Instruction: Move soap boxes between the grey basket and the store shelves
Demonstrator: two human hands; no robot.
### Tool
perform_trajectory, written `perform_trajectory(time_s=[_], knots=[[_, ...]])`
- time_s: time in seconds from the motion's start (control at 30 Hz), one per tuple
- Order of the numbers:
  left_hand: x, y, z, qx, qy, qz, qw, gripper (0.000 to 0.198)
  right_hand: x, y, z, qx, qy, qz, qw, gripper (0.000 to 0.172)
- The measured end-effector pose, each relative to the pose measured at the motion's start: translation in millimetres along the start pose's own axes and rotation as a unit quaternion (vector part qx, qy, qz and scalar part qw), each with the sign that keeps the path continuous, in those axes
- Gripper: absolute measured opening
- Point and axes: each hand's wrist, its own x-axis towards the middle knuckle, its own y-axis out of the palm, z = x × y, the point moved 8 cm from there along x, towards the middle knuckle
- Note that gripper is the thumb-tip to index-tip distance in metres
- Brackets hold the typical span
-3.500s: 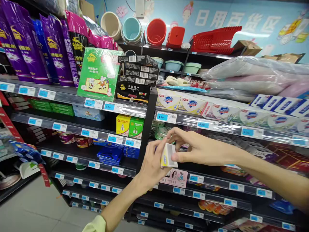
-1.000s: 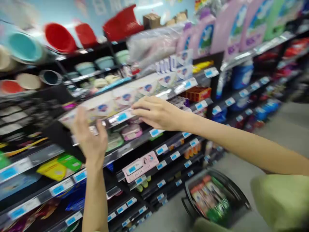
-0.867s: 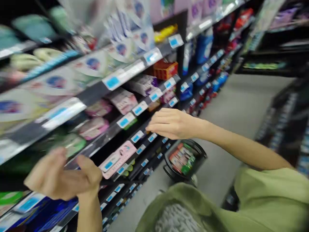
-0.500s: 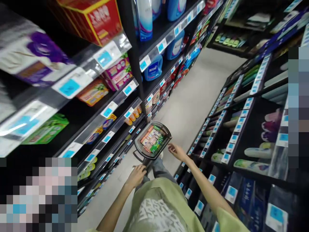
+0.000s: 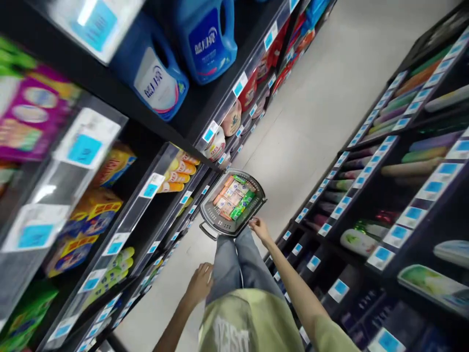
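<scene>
A dark shopping basket [image 5: 219,221] with a perforated rim is at my feet, in front of my knees. Inside it lie several packs [image 5: 234,196], some orange-and-white and some green. Its black handle [image 5: 208,231] sticks out at the near left side. Close to the basket's near right edge is my right hand [image 5: 259,230], fingers loosely bent; nothing shows in it, and contact with the rim is unclear. My left hand [image 5: 200,282] hangs beside my left thigh, apart from the basket, its fingers loosely spread and holding nothing visible.
Shelves line both sides of a narrow aisle [image 5: 304,122]. Blue detergent jugs [image 5: 210,46], orange-capped bottles [image 5: 179,177] and boxed goods [image 5: 93,210] stand on the left. Slippers [image 5: 430,283] and rolled goods [image 5: 414,167] fill the right shelves.
The view has moved forward and tilted down, with the jugs now nearer. My left hand has moved back from the basket handle to beside my thigh. My right hand is nearer the rim.
</scene>
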Motion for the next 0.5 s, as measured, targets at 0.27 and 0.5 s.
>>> perform_trajectory(time_s=[0.27, 0.5], knots=[[286, -7.3, 50, 0.046, 0.051, 0.039, 0.997, 0.044, 147, 37, -70, 0.1, 0.081, -0.033, 0.991, 0.054], [501, 54.2, 104, 0.079, 0.052, 0.008, 0.995, 0.051, 318, 85, -170, 0.063, 0.116, -0.049, 0.99, 0.065]])
